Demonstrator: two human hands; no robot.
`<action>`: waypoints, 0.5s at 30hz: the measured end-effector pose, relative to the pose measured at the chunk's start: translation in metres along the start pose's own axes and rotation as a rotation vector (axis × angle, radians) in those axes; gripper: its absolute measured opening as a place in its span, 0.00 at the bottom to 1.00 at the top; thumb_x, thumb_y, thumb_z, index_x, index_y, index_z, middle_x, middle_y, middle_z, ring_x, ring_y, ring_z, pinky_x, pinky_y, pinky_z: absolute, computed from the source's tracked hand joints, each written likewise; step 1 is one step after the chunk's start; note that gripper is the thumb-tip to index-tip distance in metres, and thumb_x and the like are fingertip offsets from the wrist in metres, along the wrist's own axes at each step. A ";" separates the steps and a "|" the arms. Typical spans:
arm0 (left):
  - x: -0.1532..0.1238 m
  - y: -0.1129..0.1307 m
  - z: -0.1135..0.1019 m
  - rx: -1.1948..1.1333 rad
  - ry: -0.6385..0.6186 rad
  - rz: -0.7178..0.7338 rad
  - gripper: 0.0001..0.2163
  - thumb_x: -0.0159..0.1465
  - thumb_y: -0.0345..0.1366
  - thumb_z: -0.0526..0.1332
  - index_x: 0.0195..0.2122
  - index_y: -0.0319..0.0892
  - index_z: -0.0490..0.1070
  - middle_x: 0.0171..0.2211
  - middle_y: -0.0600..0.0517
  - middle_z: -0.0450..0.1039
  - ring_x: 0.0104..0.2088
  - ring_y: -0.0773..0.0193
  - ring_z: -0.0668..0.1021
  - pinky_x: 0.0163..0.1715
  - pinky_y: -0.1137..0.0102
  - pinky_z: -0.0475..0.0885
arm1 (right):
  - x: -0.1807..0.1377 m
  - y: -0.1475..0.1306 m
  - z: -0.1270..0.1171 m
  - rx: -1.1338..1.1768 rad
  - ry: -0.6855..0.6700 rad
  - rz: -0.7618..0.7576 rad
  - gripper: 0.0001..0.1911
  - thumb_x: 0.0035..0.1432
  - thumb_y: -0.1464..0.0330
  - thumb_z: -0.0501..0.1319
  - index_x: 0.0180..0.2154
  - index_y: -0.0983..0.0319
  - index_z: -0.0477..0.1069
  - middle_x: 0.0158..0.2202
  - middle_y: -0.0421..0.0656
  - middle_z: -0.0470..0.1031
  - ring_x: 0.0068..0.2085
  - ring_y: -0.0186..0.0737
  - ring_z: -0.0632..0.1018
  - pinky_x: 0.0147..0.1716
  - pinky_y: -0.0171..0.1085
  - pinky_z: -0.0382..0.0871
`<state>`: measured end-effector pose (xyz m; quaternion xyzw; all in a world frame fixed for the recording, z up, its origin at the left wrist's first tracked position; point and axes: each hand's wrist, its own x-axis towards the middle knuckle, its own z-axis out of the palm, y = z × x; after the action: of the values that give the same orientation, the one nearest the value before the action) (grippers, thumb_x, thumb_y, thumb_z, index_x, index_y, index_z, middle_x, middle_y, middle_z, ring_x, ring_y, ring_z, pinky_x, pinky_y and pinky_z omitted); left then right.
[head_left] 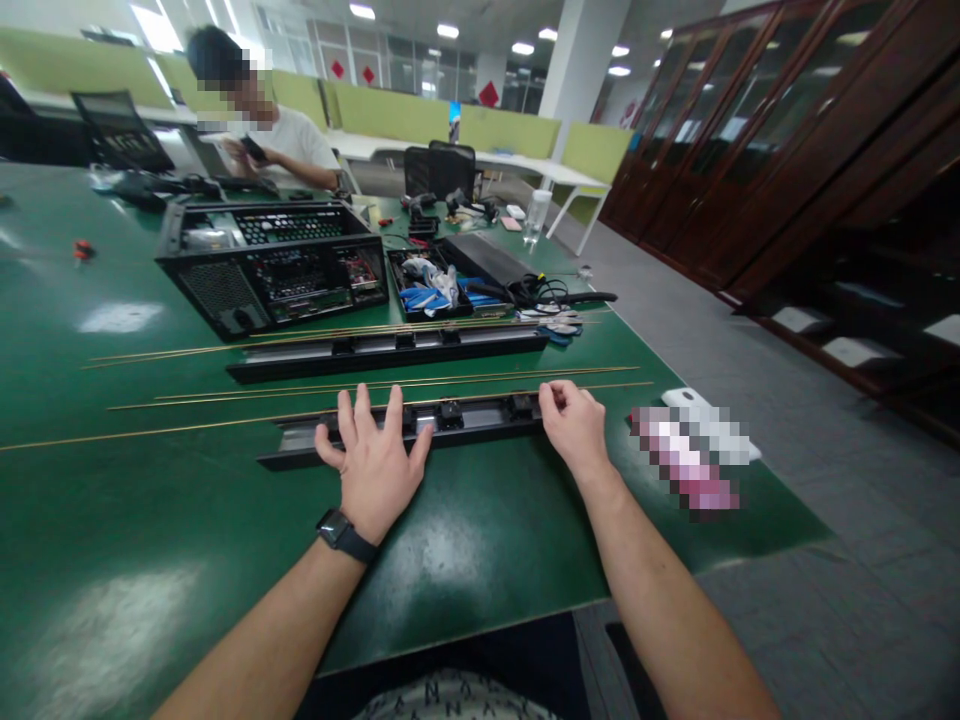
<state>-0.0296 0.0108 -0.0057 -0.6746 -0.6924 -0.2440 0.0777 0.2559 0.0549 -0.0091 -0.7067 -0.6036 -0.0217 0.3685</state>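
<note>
A long black rail with a silver channel [484,418] and several small black blocks along it lies crosswise on the green table in front of me. My left hand [379,455] rests over its left part, fingers spread, with a dark watch on the wrist. At the rail's right end, my right hand [571,415] is closed in a pinch on a thin brass rod [150,434], which runs along the rail's back edge and sticks out past both ends. The pinched fingertips partly hide the rod. Behind, more brass rods [225,394] lie loose.
A second black rail [480,350] lies farther back, with rods along it. Beyond are an open computer case [300,270], a tray of blue-and-white gloves [427,285] and black cables [540,292]. A white object [690,402] lies right. A person [296,140] sits across the table [480,560].
</note>
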 end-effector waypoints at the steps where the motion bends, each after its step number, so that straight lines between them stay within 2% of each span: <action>1: 0.000 0.000 0.000 0.001 0.000 0.000 0.29 0.76 0.50 0.57 0.74 0.43 0.66 0.77 0.28 0.54 0.79 0.32 0.53 0.70 0.30 0.47 | 0.000 0.000 0.000 -0.008 0.002 0.006 0.20 0.71 0.52 0.55 0.39 0.57 0.79 0.34 0.46 0.81 0.39 0.47 0.77 0.46 0.44 0.66; 15: 0.001 0.001 -0.002 -0.018 -0.008 -0.013 0.29 0.75 0.50 0.58 0.74 0.44 0.67 0.77 0.28 0.54 0.79 0.32 0.53 0.70 0.29 0.47 | 0.004 0.007 -0.002 -0.053 0.042 0.077 0.19 0.71 0.54 0.55 0.39 0.58 0.79 0.35 0.46 0.81 0.40 0.48 0.76 0.46 0.44 0.63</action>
<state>-0.0294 0.0107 -0.0039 -0.6716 -0.6951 -0.2477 0.0671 0.2634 0.0570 -0.0094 -0.7384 -0.5671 -0.0384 0.3628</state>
